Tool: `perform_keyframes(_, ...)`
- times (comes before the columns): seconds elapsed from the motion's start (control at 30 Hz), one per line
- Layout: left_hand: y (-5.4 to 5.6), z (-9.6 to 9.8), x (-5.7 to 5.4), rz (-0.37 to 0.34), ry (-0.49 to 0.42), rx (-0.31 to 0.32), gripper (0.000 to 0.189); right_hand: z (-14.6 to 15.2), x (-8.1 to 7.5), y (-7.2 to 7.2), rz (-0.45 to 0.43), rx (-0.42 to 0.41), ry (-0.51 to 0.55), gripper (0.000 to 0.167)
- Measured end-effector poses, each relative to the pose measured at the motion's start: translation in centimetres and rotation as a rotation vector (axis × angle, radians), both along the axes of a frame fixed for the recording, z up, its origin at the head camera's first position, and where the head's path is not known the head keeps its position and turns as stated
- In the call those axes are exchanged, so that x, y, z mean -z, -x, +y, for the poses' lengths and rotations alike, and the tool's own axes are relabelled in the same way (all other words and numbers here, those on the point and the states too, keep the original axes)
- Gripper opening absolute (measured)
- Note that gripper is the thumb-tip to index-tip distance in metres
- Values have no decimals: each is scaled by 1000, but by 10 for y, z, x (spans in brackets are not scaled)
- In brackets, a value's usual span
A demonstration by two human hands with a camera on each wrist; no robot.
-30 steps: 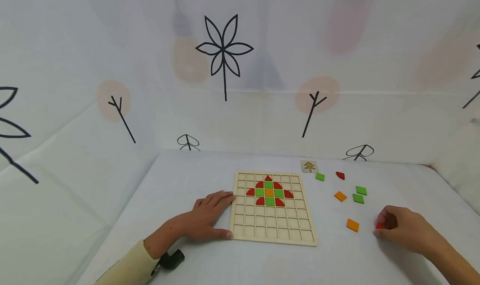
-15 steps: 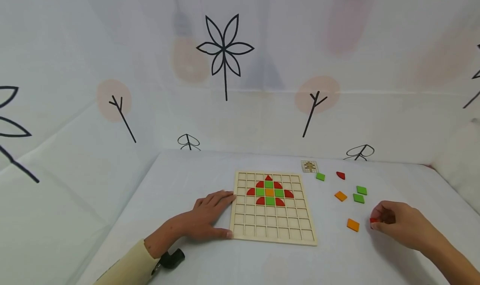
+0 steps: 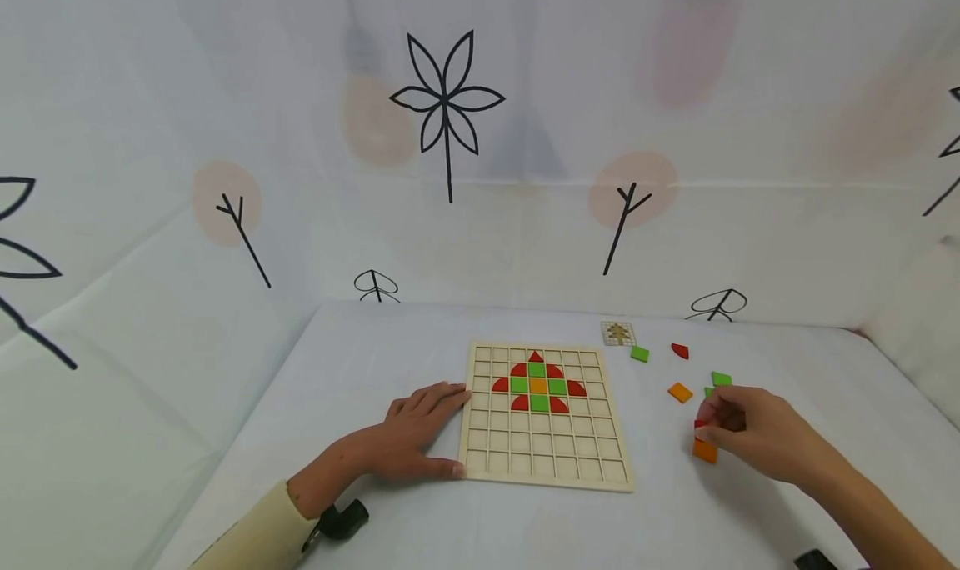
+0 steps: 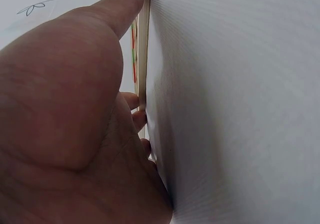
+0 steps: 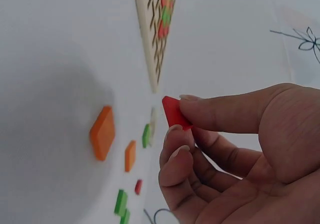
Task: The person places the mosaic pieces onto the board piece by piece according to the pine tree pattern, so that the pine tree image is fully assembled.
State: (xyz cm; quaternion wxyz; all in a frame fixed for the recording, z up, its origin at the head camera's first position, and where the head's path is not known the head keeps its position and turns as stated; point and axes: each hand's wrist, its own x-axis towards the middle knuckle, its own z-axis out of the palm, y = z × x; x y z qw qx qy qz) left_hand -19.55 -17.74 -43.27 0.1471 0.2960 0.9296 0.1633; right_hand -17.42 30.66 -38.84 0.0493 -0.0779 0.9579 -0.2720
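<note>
My left hand (image 3: 420,432) lies with straight fingers along the left edge of a wooden grid board (image 3: 551,462), its thumb and fingertips touching that edge. Red, green and one orange tile form a tree-like pattern in the board's upper cells, with a red triangle at the top. To the right of the board, my right hand (image 3: 761,432) pinches a red tile (image 5: 175,112) between thumb and fingers, raised above the table. In the head view the red tile overlaps an orange square tile (image 3: 705,452) lying below it.
Loose tiles lie right of the board: an orange square (image 3: 680,392), a red quarter-round piece (image 3: 679,351), a green square (image 3: 640,353) and another green square (image 3: 722,379). A small card with a tree picture (image 3: 618,333) lies behind the board. A patterned white cloth (image 3: 525,245) hangs at the back.
My right hand has lifted the red tile and carried it left toward the board, now over the nearer orange tile. The left hand and the board have stayed in place.
</note>
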Motion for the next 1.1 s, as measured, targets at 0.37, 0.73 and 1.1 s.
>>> perform_keyframes(0.37,-1,0,-1,2,-4,6,103,-38,-2,7,-2,-81,90,11)
perform_keyframes(0.73,-1,-1,0,8,-8,16,103,-75,0,14,0,-127,109,10)
perform_keyframes(1.1,0,-1,1,12,-9,20,103,-97,7,24,5,-196,156,12)
